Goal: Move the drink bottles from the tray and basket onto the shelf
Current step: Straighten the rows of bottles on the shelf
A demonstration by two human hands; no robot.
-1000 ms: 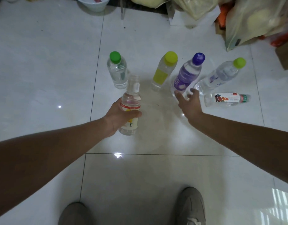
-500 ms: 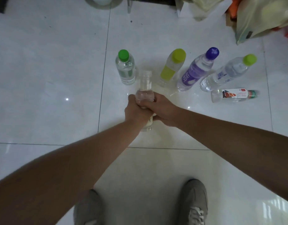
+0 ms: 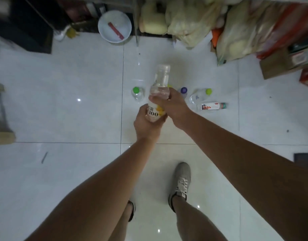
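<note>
Clear bottle (image 3: 161, 79) with a white "100" label is held in mid-air over the tiled floor (image 3: 62, 101), cap end pointing away from the camera. The labelled lower section is gripped by the left hand (image 3: 146, 126), fingers wrapped round it. The upper body under the neck is gripped by the right hand (image 3: 174, 106), fingers curled over it. On the floor beyond, a row is seen: green-capped bottle (image 3: 136, 93) at the left, purple-capped bottle (image 3: 184, 90) partly hidden behind the right hand, lime-capped bottle (image 3: 200, 95), and red-labelled bottle (image 3: 212, 106) laid flat at the right end. Open tile is seen to the left and toward the grey shoe (image 3: 182, 178). The far edge is crowded by a white basin (image 3: 104, 30), plastic bags (image 3: 189, 23) and a cardboard box (image 3: 278, 65).
</note>
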